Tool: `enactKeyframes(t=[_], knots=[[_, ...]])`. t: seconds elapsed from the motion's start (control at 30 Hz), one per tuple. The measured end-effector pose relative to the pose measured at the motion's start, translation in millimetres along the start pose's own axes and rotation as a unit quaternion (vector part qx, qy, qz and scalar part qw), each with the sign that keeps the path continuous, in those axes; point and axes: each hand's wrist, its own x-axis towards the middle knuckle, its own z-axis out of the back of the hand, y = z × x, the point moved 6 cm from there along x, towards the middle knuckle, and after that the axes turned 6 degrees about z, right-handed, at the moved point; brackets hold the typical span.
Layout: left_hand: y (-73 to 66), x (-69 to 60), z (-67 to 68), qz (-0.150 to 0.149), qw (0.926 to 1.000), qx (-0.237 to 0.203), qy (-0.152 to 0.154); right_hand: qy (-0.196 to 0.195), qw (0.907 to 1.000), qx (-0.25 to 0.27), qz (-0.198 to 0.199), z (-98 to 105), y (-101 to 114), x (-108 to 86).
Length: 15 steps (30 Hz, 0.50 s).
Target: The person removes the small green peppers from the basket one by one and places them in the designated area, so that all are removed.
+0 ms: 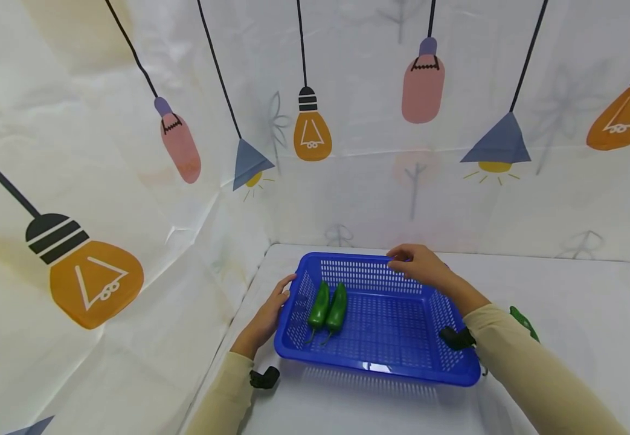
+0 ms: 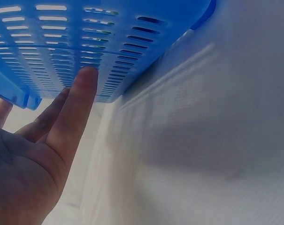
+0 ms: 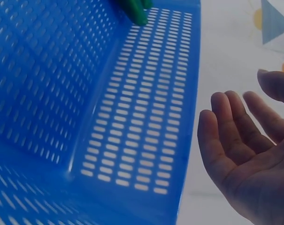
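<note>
Head view: resting the straight-fingered left hand (image 1: 267, 319) against the left side of the blue basket (image 1: 391, 329), probably steadying it; hovering the right hand (image 1: 422, 264), empty and relaxed, by the far rim; showing two green peppers (image 1: 319, 307) lying inside, leftward.

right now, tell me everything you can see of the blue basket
The blue basket is rectangular and open-topped, apparently plastic, with slotted walls, a perforated base and a smooth solid rim. It appears to stand upright on the white table. Two green peppers lie inside, toward its left end. Of the hands, the left hand touches that end; the right hand is by the far rim, contact unclear.
</note>
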Motion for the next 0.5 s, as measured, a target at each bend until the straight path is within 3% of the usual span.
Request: enactKeyframes(t=[0.5], knots=[[1.5, 1.1, 0.9, 0.000, 1.0000, 0.001, 0.005, 0.023, 0.9993, 0.020, -0.021, -31, -4, 17.1]])
